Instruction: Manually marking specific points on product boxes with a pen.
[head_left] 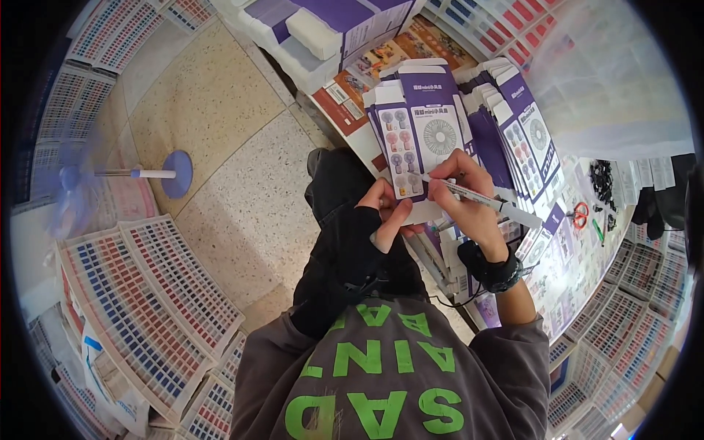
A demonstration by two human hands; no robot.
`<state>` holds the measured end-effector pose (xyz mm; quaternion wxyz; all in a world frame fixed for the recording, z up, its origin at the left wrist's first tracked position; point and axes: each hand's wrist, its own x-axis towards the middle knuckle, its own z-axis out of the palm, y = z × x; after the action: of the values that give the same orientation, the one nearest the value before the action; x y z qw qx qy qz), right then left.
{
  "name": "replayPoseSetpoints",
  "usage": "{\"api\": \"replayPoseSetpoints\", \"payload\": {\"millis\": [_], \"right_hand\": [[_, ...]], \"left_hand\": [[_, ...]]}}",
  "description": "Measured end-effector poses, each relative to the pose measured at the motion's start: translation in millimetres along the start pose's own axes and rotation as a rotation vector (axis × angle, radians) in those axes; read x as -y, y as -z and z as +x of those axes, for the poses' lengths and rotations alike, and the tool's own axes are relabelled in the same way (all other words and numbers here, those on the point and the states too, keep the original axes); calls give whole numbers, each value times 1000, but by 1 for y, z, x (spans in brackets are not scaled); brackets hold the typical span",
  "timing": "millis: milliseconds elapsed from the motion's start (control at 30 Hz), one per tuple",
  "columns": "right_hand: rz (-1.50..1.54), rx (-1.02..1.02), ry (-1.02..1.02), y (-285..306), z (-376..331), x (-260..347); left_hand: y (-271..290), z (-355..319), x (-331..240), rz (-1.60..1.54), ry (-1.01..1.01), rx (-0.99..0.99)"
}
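A flat purple-and-white carton, printed with a round fan and smaller coloured fans, lies on top of similar cartons at the near edge of the table. My left hand, in a black sleeve that covers part of the palm, is closed on the carton's near end. My right hand grips a white marker pen near its tip. The tip points at the lower part of the carton's fan pictures; whether it touches is hard to tell. A black watch sits on my right wrist.
More flat cartons overlap in a stack to the right. Red-handled scissors and a green pen lie farther right. An open purple box stands at the back. A blurred blue fan and sheets of small coloured pieces are on the left.
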<state>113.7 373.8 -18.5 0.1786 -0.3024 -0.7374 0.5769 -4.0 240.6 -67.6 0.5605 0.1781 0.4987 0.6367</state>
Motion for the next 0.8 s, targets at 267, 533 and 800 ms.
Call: {"api": "replayPoseSetpoints", "payload": {"millis": [267,533,800], "right_hand": [[-192,43,128,-6,2,12],[272,-304,401,56,-34,63],[150,-286,661,110,-98,102]], "left_hand": [[-2,1,-1,-41,-45,-23],[-11,-40,-8,25,-73,74],[-46,-46,30,563,-191,376]]}}
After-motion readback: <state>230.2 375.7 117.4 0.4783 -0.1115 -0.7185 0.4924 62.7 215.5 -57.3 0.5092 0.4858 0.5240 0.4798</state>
